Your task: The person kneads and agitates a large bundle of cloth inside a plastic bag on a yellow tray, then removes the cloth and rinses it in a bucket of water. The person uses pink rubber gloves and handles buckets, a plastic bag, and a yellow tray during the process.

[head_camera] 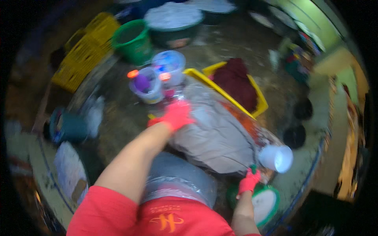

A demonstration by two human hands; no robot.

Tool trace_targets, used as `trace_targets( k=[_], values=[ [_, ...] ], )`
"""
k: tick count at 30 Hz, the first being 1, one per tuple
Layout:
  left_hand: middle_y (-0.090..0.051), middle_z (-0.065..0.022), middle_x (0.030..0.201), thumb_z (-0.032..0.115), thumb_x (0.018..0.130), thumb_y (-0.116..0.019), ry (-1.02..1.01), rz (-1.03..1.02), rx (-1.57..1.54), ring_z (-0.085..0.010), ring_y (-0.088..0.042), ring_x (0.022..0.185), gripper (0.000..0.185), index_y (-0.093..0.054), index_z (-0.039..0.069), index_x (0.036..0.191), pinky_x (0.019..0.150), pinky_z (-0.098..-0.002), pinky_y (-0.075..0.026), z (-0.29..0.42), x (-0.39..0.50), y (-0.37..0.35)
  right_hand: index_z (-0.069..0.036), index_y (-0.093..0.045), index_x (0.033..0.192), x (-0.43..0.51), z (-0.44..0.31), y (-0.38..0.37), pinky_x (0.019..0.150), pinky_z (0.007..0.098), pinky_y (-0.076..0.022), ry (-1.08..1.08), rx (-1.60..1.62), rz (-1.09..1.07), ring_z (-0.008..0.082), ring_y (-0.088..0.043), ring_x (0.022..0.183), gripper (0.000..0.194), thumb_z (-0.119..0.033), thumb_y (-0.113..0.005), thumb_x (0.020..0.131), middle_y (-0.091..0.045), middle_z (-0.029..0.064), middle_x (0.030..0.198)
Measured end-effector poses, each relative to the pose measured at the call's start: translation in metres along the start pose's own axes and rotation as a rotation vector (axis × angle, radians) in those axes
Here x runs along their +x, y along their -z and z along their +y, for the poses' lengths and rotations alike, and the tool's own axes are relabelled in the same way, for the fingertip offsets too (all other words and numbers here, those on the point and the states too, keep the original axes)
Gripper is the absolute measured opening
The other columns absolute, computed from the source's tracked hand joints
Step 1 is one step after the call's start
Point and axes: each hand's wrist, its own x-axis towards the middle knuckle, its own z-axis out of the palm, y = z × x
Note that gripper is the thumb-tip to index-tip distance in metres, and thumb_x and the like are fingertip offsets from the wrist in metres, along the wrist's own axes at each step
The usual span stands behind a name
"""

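A wet grey cloth or garment [215, 132] lies spread over a low work surface in front of me. My left hand [176, 115], in a pink-red rubber glove, reaches to the cloth's far left end, beside a clear plastic thing; blur hides whether its fingers hold anything. At the cloth's near right corner, my right hand [249, 180], gloved alike, is closed on a small green object, too blurred to name. A whitish plastic tub [276, 158] lies just beyond that hand. Dark red cloth [234, 85] fills a yellow crate [261, 100] behind the work surface.
Two translucent buckets [147, 88] with coloured items stand at the surface's far left end. Behind them are a green bucket [131, 42] and a large covered tub [174, 25]. Yellow crates [85, 53] line the left. A green-rimmed basin [265, 203] sits near my right arm.
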Motion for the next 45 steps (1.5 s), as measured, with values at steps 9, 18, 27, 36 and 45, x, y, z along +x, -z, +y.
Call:
trace_targets(
  k=[9,18,27,36,45],
  values=[
    [-0.03,-0.0211,0.177,0.036,0.098,-0.079,0.282,0.06,-0.056,-0.0363,-0.031,0.16,0.096,-0.025,0.011,0.173,0.129,-0.0485,-0.033,-0.036,-0.061,-0.168,-0.002,-0.052,0.156,-0.008,0.004,-0.037,0.126,0.0467,-0.0373,0.162,-0.491,-0.073,0.0394,-0.044,0.152,0.077,-0.041,-0.079,0.096,-0.047,0.0257,0.162],
    [-0.051,-0.0139,0.145,0.042,0.105,-0.069,0.122,0.105,-0.791,-0.0265,-0.049,0.121,0.066,-0.049,0.009,0.159,0.098,-0.0394,-0.044,0.032,0.164,-0.003,-0.007,-0.05,0.16,-0.015,-0.197,0.029,0.125,0.0377,-0.0372,-0.063,1.03,-0.277,0.0211,-0.05,0.146,0.066,-0.035,-0.07,0.104,-0.053,0.0071,0.163],
    [-0.066,-0.0047,0.109,0.031,0.11,-0.065,-0.342,0.104,-1.476,-0.0143,-0.055,0.08,0.044,-0.063,0.011,0.148,0.066,-0.0284,-0.047,0.235,0.339,0.317,-0.011,-0.069,0.123,0.116,-0.387,0.107,0.084,0.0335,-0.0534,0.483,1.287,-0.045,0.014,-0.065,0.089,0.03,-0.024,-0.081,0.098,-0.068,-0.0016,0.1],
    [-0.064,-0.027,0.146,0.065,0.088,-0.083,0.147,-0.134,-0.434,-0.0351,-0.062,0.133,0.103,-0.054,-0.011,0.152,0.115,-0.046,-0.047,0.018,0.094,0.002,0.003,-0.041,0.165,-0.046,-0.126,0.104,0.126,0.0418,-0.0362,0.009,0.361,-0.239,0.0282,-0.044,0.155,0.092,-0.051,-0.073,0.098,-0.046,0.0208,0.169],
    [-0.003,-0.0432,0.175,0.075,0.082,-0.079,0.367,-0.239,-0.011,-0.0552,0.004,0.165,0.126,-0.035,-0.01,0.165,0.134,-0.0609,0.003,0.062,-0.062,-0.164,0.003,-0.048,0.161,-0.055,-0.033,0.091,0.128,0.0418,-0.0338,-0.295,0.217,0.07,0.0359,-0.042,0.157,0.089,-0.049,-0.078,0.095,-0.042,0.0244,0.171]
  ],
)
